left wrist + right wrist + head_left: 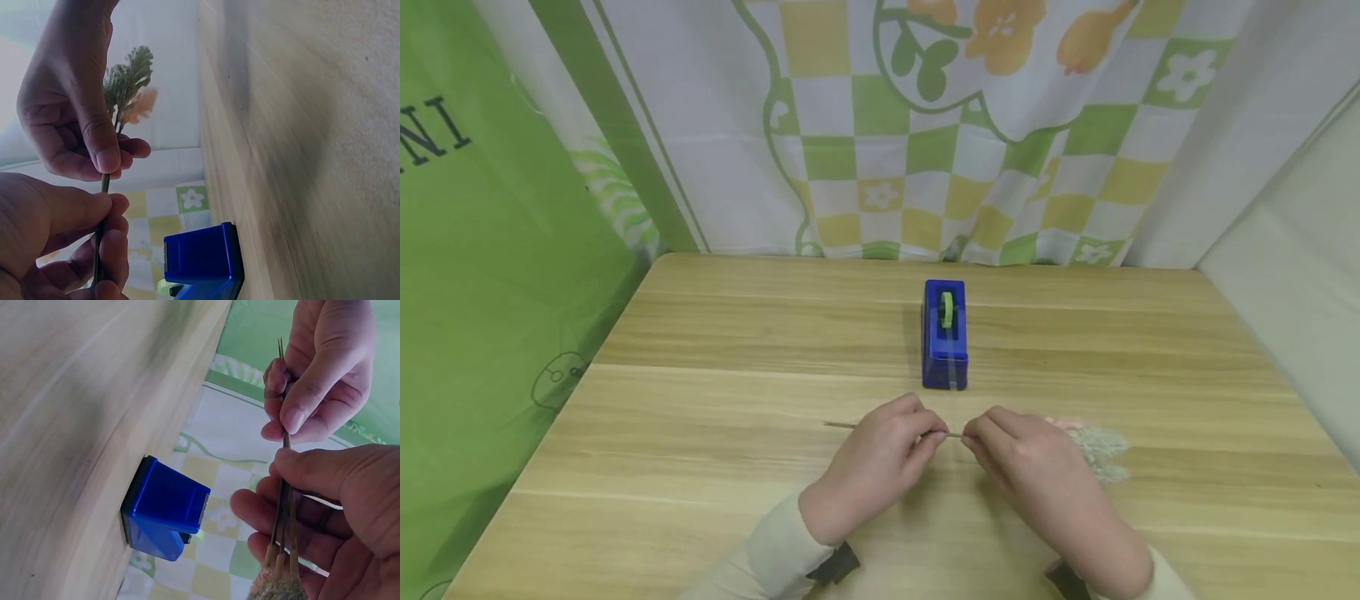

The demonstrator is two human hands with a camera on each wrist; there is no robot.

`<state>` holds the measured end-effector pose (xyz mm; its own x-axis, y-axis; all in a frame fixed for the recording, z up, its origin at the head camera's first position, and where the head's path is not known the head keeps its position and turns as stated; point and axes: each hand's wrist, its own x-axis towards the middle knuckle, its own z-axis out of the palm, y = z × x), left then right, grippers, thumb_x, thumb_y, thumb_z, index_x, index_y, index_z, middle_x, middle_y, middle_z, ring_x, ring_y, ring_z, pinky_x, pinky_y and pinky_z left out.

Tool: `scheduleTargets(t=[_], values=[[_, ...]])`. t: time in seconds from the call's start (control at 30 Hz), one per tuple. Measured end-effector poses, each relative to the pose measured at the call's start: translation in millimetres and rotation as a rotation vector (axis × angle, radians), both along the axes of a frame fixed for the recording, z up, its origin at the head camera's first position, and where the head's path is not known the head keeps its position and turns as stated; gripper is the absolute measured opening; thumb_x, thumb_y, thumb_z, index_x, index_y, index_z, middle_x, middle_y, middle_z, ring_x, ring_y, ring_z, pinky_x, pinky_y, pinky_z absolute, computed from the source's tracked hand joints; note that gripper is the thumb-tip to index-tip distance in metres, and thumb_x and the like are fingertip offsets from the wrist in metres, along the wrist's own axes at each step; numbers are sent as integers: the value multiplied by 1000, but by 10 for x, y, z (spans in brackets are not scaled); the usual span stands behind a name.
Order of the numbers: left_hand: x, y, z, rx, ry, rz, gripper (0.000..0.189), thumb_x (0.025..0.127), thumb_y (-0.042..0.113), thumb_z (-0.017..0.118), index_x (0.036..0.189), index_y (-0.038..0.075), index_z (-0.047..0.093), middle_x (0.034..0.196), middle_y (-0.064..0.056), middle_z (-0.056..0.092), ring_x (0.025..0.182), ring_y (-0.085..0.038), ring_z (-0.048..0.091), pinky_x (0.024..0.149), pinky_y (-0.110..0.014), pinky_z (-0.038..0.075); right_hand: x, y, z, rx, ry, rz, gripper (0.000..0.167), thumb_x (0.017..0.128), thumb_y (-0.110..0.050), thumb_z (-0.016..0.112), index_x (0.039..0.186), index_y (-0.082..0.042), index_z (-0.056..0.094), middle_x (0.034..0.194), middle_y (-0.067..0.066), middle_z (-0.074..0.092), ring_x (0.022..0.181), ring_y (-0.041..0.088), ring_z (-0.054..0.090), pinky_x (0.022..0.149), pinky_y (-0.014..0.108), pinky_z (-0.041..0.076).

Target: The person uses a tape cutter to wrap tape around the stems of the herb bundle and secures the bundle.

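Observation:
Both hands pinch one small bundle of thin dried-flower stems (282, 515), held roughly level above the table. My left hand (887, 450) grips it toward the bare stem ends, which stick out to the left. Close beside it, my right hand (1037, 467) pinches the stems with thumb and fingers nearer the flower heads. Pale green fluffy heads (1101, 450) show past the right hand, with a peach-coloured one (140, 106) among them in the left wrist view. A short piece of stem is visible between the two hands.
Just beyond the hands stands a blue tape dispenser (945, 333) with a roll of tape (947, 310) in it and a strip drawn over its front. The wooden table (737, 333) ends at a patterned curtain (880, 150) behind. Green cloth (497, 250) hangs at the left.

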<state>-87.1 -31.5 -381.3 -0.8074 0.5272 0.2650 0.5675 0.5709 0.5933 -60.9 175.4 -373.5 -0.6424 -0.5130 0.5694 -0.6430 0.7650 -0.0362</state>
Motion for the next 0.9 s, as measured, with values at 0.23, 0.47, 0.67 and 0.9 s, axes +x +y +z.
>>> scheduleTargets(t=[0.23, 0.47, 0.67, 0.9], values=[[2, 14, -6, 44, 10, 18, 10, 100, 13, 70, 103, 10, 79, 94, 1, 72, 79, -6, 60, 73, -15, 53, 35, -30, 26, -2, 3, -48, 12, 83, -10, 83, 92, -9, 75, 83, -2, 75, 70, 12, 70, 62, 27, 60], [-1, 21, -2, 46, -17, 37, 9, 99, 11, 71, 102, 11, 79, 94, 2, 70, 77, -3, 56, 69, -14, 49, 63, -33, 42, 25, -24, -91, 17, 81, -9, 87, 95, -9, 77, 83, -2, 73, 68, 10, 68, 57, 22, 57], [8, 50, -9, 18, 9, 58, 7, 97, 11, 73, 102, 12, 79, 92, 2, 69, 77, -5, 61, 70, -13, 51, 70, -31, 38, 35, -52, -100, 18, 79, -4, 85, 93, -10, 77, 81, -4, 70, 62, 6, 62, 51, 18, 51], [21, 71, 27, -40, -1, 63, 10, 100, 15, 70, 103, 11, 79, 91, 1, 71, 76, -5, 57, 67, -14, 50, 39, -21, 17, 51, -38, -103, 17, 80, -6, 87, 90, -13, 74, 77, -7, 67, 57, 4, 57, 49, 17, 48]])
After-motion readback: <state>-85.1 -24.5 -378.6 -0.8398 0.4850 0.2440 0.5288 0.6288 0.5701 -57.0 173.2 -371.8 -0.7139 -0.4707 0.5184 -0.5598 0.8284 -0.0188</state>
